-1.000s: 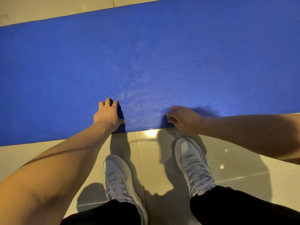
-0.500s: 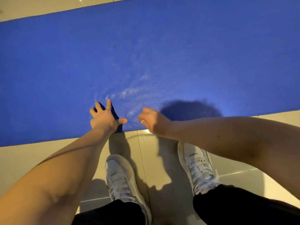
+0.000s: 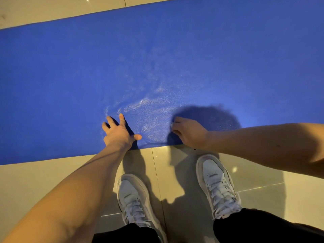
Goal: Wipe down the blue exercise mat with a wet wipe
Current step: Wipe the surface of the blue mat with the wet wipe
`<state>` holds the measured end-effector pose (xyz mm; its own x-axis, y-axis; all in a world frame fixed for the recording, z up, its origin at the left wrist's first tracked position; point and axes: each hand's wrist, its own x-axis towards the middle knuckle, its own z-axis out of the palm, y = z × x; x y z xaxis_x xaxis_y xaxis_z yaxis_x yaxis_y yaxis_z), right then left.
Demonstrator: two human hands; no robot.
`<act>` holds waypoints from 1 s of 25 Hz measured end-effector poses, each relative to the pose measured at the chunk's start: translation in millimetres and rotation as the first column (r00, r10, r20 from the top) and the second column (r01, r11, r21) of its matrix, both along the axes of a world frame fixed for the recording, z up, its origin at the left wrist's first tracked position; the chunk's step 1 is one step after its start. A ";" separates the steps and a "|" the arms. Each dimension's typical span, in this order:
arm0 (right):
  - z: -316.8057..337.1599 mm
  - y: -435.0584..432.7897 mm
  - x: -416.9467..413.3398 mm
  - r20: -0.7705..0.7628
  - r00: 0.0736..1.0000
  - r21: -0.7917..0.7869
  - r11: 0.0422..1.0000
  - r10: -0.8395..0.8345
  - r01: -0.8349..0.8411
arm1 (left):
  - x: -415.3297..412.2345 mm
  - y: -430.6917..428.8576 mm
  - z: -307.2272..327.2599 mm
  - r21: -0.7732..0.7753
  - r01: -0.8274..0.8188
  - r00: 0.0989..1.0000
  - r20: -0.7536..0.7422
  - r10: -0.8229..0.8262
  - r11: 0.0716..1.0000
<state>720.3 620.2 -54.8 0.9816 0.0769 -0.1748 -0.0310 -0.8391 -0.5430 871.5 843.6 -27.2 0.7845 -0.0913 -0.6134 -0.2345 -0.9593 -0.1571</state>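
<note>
Blue mat (image 3: 175, 58) fills most of the view, laid flat on the tiled floor (image 3: 35, 181). It runs left to right w/ its near long edge just in front of my feet. Glossy beige tiles show past its far edge at top left and on my side at the bottom.

My forearms are both bare, one coming in from bottom left, the other from the right. Black trousers (image 3: 263, 228) sit at the bottom edge. My white lace-up shoes, left shoe (image 3: 133, 195) and right shoe (image 3: 217, 181), stand on the tiles. Toes point at the mat, near its edge but not on it.

A round dark shadow (image 3: 210, 116) lies on the mat just beyond my right hand. Btw the hands and a bit past them is a pale glistening wet patch (image 3: 149, 109) w/ curved streaks.

My left hand (image 3: 119, 133) presses flat on the mat right by the near edge. Fingers are spread wide and straight, thumb out to the right, holding nothing.

My right hand (image 3: 190, 133) is on the mat too, off to the right of the left one and not touching it, wrist over the edge. Its fingers are curled under, bunched round the wet wipe (image 3: 171, 125). Only a small white sliver shows at my fingertips. The rest is hidden under the hand, so I can't tell how it's folded.
</note>
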 end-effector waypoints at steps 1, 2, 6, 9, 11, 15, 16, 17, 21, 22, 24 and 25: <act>-3.6 10.4 3.2 0.005 1.000 0.020 1.000 0.014 -0.014 | 0.1 0.8 -0.9 -0.004 0.004 1.000 -0.001 -0.004 1.000; -5.5 22.0 8.0 -0.001 0.999 0.028 0.999 0.044 -0.043 | 0.1 1.4 -1.2 -0.004 0.008 1.000 -0.001 -0.008 1.000; -13.6 61.9 26.9 0.090 0.989 0.114 0.985 0.120 -0.130 | 0.4 2.1 -0.6 0.012 0.001 1.000 0.007 -0.001 1.000; -1.1 63.7 30.3 0.212 0.974 0.179 0.977 0.081 -0.120 | 0.1 0.9 -0.1 0.007 -0.009 1.000 -0.001 0.009 1.000; 15.4 51.1 34.4 0.088 0.984 0.335 0.935 -0.155 0.117 | 1.1 -0.3 -0.1 0.003 -0.033 0.999 -0.034 0.033 0.999; 27.2 18.2 32.9 -0.332 0.818 0.517 0.635 -0.469 0.574 | -1.2 -9.8 11.1 -0.013 -0.031 0.999 -0.041 0.031 0.999; 25.7 12.9 31.3 -0.360 0.777 0.496 0.599 -0.516 0.629 | -3.8 -12.5 14.8 -0.033 -0.013 0.999 -0.031 0.011 0.999; 24.7 9.9 29.2 -0.379 0.743 0.474 0.574 -0.551 0.667 | -6.7 -14.9 16.8 -0.075 0.002 1.000 -0.023 -0.004 0.997; 42.8 14.1 22.2 -0.419 0.726 0.475 0.549 -0.546 0.688 | -23.3 -25.3 32.3 -0.530 -0.150 0.985 -0.154 0.079 0.835; 53.7 15.4 23.0 -0.395 0.752 0.496 0.566 -0.529 0.658 | -29.5 -29.7 42.7 -0.626 -0.269 0.958 -0.252 0.137 0.732; 80.4 19.4 27.2 -0.348 0.791 0.532 0.589 -0.503 0.608 | -42.4 -38.2 68.0 -0.719 -0.409 0.910 -0.365 0.196 0.562; 94.7 22.4 28.7 -0.338 0.797 0.538 0.592 -0.500 0.600 | -48.3 -41.4 82.5 -0.742 -0.446 0.894 -0.399 0.204 0.501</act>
